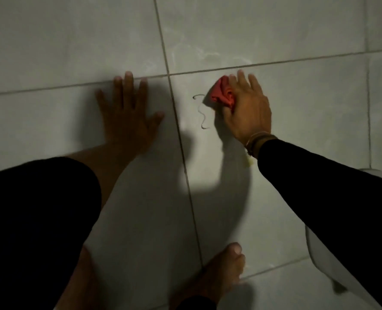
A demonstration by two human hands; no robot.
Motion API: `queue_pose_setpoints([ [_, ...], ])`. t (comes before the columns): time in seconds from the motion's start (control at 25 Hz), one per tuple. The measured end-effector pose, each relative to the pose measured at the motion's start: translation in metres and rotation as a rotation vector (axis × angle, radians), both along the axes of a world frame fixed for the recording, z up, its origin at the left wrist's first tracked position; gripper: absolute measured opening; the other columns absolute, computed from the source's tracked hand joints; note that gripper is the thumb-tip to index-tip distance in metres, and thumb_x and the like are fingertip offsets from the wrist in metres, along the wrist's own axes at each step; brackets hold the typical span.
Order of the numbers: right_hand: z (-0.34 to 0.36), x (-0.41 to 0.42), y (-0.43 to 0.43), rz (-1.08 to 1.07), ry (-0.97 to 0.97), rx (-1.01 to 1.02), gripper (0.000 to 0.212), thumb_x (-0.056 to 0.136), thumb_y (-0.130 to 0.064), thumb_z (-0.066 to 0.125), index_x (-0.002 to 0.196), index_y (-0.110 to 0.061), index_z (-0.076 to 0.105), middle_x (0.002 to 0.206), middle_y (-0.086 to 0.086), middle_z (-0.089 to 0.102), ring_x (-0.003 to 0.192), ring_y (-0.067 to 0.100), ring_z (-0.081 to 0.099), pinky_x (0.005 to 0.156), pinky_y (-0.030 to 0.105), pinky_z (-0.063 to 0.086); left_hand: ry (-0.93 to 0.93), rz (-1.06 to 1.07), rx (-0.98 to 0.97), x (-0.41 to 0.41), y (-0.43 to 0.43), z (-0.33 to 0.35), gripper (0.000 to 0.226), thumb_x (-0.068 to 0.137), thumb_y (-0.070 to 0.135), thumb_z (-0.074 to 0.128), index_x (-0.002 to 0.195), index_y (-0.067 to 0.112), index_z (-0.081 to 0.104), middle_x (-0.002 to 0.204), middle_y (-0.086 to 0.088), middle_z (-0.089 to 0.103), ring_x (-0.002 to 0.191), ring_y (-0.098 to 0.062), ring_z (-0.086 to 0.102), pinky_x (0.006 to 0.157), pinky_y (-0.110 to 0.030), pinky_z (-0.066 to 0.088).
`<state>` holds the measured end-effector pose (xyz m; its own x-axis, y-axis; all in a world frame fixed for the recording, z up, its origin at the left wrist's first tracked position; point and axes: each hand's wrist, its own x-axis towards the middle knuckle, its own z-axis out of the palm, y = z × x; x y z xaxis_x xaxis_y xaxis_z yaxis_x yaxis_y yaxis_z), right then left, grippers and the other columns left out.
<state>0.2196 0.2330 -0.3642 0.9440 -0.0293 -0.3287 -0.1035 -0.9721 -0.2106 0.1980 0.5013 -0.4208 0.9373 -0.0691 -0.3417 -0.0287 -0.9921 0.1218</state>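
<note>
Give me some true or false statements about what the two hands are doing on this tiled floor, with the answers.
1. The right hand grips a red cloth against the floor. True.
2. The left hand holds a sponge. False: it lies flat on the tile, fingers spread, holding nothing.
3. A dark squiggle lies on the floor between the two hands. True.
4. The person wears shoes. False: a bare foot shows near the lower edge.
</note>
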Motion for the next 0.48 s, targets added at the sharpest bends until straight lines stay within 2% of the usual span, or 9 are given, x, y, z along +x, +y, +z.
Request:
queue_pose_setpoints([
  [0.08, -0.033, -0.003, 0.006, 0.206, -0.046, -0.052, 0.08, 0.1, -0.04, 0.05, 0.169, -0.009, 0.026, 0.18, 0.017, 0.023, 0.167, 0.044, 0.016, 0.134, 0.063, 0.023, -0.157, -0.05, -0.021, -0.007, 0.012, -0.024, 0.081, 0.105, 0.066, 0.028, 0.174, 0.025, 0.016, 0.182, -0.013, 0.007, 0.168, -0.038, 0.006, 0.129, -0.07, 0.004],
  [0.2, -0.065, 0.02, 0.019, 0.232, -0.196, -0.027, 0.08, 0.106, -0.051, 0.044, 0.171, -0.011, 0.02, 0.181, 0.019, 0.015, 0.168, 0.045, 0.01, 0.136, 0.063, 0.01, -0.246, -0.055, -0.063, -0.007, 0.016, -0.042, 0.076, 0.105, 0.061, 0.03, 0.172, 0.026, 0.019, 0.181, -0.013, 0.01, 0.167, -0.038, 0.01, 0.128, -0.072, 0.007],
  [0.32, -0.083, 0.016, 0.053, 0.234, -0.29, -0.009, 0.077, 0.107, -0.05, 0.046, 0.171, -0.016, 0.021, 0.181, 0.019, 0.019, 0.168, 0.043, 0.014, 0.136, 0.063, 0.012, -0.276, -0.049, -0.047, -0.007, 0.013, -0.045, 0.076, 0.104, 0.058, 0.032, 0.172, 0.025, 0.02, 0.181, -0.014, 0.009, 0.167, -0.039, 0.01, 0.127, -0.073, 0.007],
  [0.4, -0.078, -0.046, 0.068, 0.36, -0.18, 0.004, 0.075, 0.108, -0.053, 0.047, 0.17, -0.018, 0.022, 0.18, 0.016, 0.021, 0.168, 0.041, 0.016, 0.136, 0.062, 0.014, -0.238, -0.038, -0.059, -0.008, 0.013, -0.04, 0.076, 0.104, 0.056, 0.035, 0.172, 0.025, 0.021, 0.182, -0.014, 0.009, 0.167, -0.039, 0.009, 0.127, -0.074, 0.008],
  [0.48, -0.061, -0.105, 0.055, 0.389, -0.068, -0.019, 0.071, 0.11, -0.056, 0.037, 0.169, -0.018, 0.027, 0.178, 0.017, 0.024, 0.166, 0.044, 0.02, 0.131, 0.067, 0.024, -0.214, -0.031, -0.044, -0.008, 0.013, -0.038, 0.076, 0.103, 0.055, 0.034, 0.173, 0.026, 0.021, 0.182, -0.013, 0.007, 0.168, -0.039, 0.007, 0.127, -0.074, 0.008],
])
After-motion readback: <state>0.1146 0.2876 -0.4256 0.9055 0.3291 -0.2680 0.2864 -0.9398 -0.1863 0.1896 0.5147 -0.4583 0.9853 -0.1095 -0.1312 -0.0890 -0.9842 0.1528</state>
